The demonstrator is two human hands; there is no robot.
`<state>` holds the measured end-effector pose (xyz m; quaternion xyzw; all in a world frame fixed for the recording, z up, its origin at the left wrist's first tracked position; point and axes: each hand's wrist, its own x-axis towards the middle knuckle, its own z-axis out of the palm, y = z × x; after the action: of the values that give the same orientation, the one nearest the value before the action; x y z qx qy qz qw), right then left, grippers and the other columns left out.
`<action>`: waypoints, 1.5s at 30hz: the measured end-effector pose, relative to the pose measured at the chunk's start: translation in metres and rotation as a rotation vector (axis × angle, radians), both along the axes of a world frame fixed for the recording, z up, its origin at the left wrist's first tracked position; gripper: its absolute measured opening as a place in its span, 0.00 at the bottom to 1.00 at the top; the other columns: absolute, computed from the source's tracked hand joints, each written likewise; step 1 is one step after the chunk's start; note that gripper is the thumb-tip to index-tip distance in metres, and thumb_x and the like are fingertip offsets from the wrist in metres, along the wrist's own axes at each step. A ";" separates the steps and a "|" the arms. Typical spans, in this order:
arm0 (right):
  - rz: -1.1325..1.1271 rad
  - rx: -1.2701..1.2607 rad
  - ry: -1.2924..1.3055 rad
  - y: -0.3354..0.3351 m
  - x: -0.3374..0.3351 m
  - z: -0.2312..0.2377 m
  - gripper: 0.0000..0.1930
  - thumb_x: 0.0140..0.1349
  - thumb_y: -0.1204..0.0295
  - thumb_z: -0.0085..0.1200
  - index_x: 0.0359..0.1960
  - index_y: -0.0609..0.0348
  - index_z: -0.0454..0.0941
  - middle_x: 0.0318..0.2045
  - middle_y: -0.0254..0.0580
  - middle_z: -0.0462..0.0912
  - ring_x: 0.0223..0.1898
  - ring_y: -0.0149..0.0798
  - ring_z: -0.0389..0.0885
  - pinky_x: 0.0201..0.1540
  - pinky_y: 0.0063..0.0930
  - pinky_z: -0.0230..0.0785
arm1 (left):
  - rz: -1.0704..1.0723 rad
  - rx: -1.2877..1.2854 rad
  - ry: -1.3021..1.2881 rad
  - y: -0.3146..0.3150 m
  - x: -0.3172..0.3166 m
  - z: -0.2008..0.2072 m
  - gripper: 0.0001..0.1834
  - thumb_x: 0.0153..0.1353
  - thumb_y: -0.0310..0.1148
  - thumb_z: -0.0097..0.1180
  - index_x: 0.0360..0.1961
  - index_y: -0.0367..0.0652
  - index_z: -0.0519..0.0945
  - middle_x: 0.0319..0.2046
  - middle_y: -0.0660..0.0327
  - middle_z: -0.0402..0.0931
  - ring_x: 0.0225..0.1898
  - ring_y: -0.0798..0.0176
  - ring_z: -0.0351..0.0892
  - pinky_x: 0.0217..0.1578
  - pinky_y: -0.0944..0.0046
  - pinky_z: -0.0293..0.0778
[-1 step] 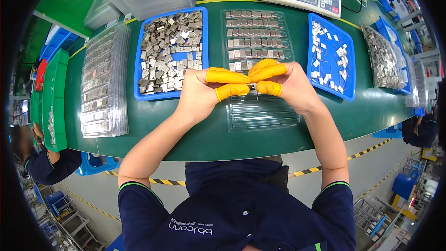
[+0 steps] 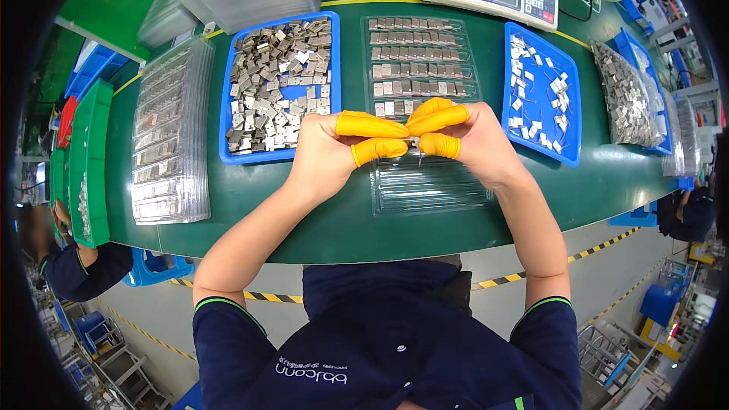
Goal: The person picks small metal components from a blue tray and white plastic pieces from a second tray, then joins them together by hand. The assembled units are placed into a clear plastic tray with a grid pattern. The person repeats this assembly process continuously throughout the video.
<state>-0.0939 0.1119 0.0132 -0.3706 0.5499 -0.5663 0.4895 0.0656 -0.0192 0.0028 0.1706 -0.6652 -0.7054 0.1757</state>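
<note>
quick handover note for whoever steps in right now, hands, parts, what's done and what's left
Left hand and right hand, both in orange finger cots, pinch one small metal piece between them above the clear slotted tray.
Loose metal pieces fill the blue tray on the left; fewer lie in the blue tray on the right.
Done: the clear tray's far rows are filled.
Left: its near rows show empty.

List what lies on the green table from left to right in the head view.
Green bins → stack of clear trays → blue tray of metal pieces → clear compartment tray → blue tray of small white parts → bag of metal parts.
</note>
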 end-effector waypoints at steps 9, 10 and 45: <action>-0.258 -0.334 0.543 -0.005 0.010 -0.007 0.09 0.47 0.78 0.63 0.32 0.61 0.82 0.33 0.39 0.80 0.37 0.31 0.77 0.41 0.22 0.69 | 0.107 0.079 0.024 -0.003 -0.005 -0.004 0.12 0.51 0.23 0.61 0.39 0.31 0.80 0.32 0.54 0.81 0.33 0.66 0.80 0.37 0.72 0.75; -0.297 -0.331 0.591 -0.004 0.006 -0.004 0.08 0.46 0.77 0.63 0.31 0.61 0.82 0.31 0.38 0.80 0.35 0.31 0.76 0.39 0.22 0.68 | 0.138 0.062 0.011 -0.007 -0.007 -0.004 0.13 0.52 0.24 0.60 0.39 0.31 0.80 0.33 0.54 0.81 0.34 0.66 0.80 0.38 0.72 0.75; -0.216 0.076 1.195 0.010 -0.034 -0.015 0.13 0.42 0.70 0.64 0.32 0.57 0.83 0.29 0.42 0.80 0.34 0.42 0.73 0.37 0.31 0.67 | -0.087 -1.260 -0.033 0.005 -0.017 -0.012 0.19 0.54 0.31 0.54 0.48 0.39 0.73 0.51 0.52 0.71 0.56 0.53 0.66 0.58 0.55 0.61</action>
<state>-0.1279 0.1220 -0.0016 -0.5487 0.7839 -0.2866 0.0488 0.0487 -0.0141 -0.0091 0.0179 -0.9619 -0.1818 0.2034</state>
